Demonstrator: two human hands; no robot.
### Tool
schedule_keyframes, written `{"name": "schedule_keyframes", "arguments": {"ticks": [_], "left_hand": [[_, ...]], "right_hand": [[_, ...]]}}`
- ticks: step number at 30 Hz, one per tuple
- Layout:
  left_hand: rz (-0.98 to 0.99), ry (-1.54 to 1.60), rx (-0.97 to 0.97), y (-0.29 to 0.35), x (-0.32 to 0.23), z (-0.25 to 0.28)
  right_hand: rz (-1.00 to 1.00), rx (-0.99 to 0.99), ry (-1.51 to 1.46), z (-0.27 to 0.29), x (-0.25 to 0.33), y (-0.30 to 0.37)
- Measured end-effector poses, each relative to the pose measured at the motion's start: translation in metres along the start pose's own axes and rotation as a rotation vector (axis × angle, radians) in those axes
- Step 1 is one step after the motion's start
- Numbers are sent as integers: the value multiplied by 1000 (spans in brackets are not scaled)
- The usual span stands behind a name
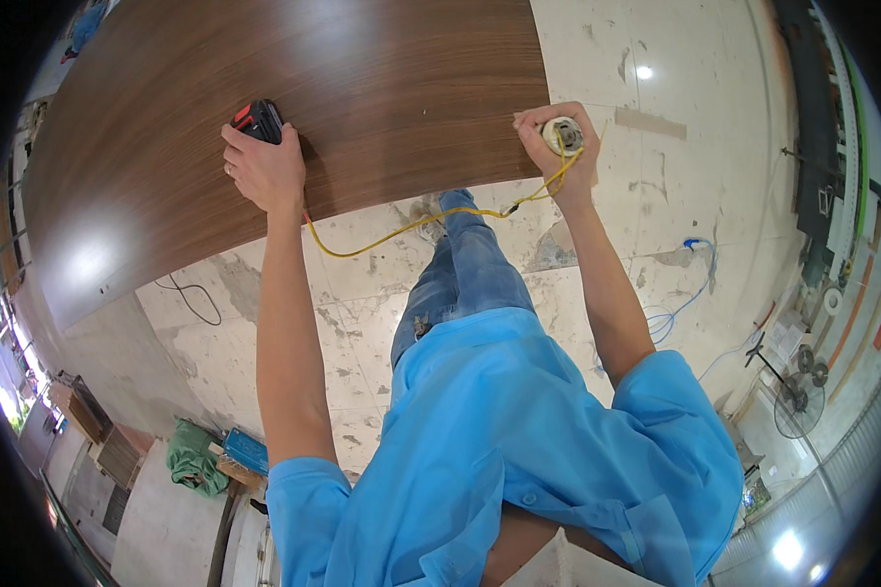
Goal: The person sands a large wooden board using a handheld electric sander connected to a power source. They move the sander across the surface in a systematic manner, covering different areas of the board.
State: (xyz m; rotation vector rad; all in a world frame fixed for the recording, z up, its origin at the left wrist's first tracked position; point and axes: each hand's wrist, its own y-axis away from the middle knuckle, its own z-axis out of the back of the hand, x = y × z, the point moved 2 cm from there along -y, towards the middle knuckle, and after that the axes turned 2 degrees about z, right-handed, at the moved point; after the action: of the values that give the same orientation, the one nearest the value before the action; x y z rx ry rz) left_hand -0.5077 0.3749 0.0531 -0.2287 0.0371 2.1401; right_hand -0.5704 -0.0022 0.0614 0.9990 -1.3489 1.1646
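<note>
My left hand [264, 171] is closed round a black-and-red block that looks like a power tool battery [258, 119], at the edge of a brown wood-grain board [392, 88]. Near the board's right corner, my right hand [570, 161] grips a round off-white cylinder [561, 135] with a grey inner end facing up; its kind is unclear. A yellow cable [362, 248] hangs in a slack curve between the two hands. Close to my right hand it splits into thinner yellow wires that reach the cylinder. The underside of both held things is hidden by my fingers.
Below the board lies a worn pale tiled floor [597, 284]. A blue cord with a plug [693, 243] rests at the right, and a thin dark cable [194, 293] at the left. A standing fan [801, 396] is far right. A green bag [196, 455] and a blue box [246, 450] sit lower left.
</note>
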Motion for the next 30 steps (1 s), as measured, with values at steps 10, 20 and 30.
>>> {"name": "schedule_keyframes", "arguments": {"ticks": [10, 20, 30], "left_hand": [[27, 2, 6, -13, -7, 0], [3, 1, -14, -30, -11, -4], [3, -14, -44, -53, -20, -9]], "right_hand": [[34, 4, 72, -2, -3, -14], [-17, -12, 55, -9, -10, -40], [-59, 29, 128, -15, -15, -69]]}}
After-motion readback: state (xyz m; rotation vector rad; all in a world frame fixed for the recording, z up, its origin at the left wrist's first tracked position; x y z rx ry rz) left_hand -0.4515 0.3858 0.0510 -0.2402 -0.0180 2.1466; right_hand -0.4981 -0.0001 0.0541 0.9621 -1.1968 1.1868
